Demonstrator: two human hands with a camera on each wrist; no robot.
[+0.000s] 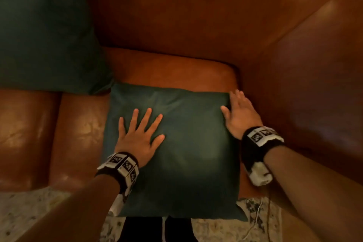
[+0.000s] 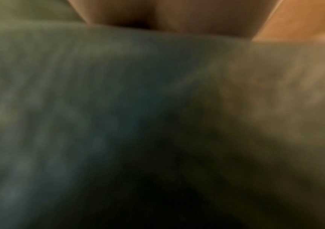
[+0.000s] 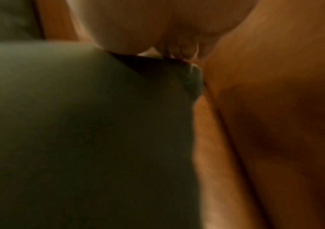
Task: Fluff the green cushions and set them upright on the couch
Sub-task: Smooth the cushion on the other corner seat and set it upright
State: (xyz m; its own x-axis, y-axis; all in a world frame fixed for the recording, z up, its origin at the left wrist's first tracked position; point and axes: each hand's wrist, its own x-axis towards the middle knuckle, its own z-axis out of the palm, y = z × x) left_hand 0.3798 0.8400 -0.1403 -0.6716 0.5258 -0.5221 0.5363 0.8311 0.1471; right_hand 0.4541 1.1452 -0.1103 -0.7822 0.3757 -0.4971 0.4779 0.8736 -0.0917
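Note:
A dark green cushion [image 1: 186, 143] lies flat on the seat of the brown leather couch [image 1: 176, 70], its near edge hanging over the seat's front. My left hand [image 1: 140, 133] lies flat on its left half with fingers spread and straight. My right hand [image 1: 240, 112] rests open on the cushion's far right corner, fingers straight and together, next to the couch arm. A second green cushion [image 1: 45, 35] stands upright against the backrest at the far left. The left wrist view is filled with blurred green cushion [image 2: 98, 116] fabric. In the right wrist view the green cushion [image 3: 79, 131] meets the brown leather.
The couch arm [image 1: 314, 84] rises close on the right, the backrest [image 1: 186, 12] behind. A second seat pad [image 1: 27, 133] lies to the left. Pale speckled floor [image 1: 29, 214] and my dark-clad legs [image 1: 157, 230] show below the seat's front edge. A thin white cable [image 1: 255, 220] hangs from my right wrist.

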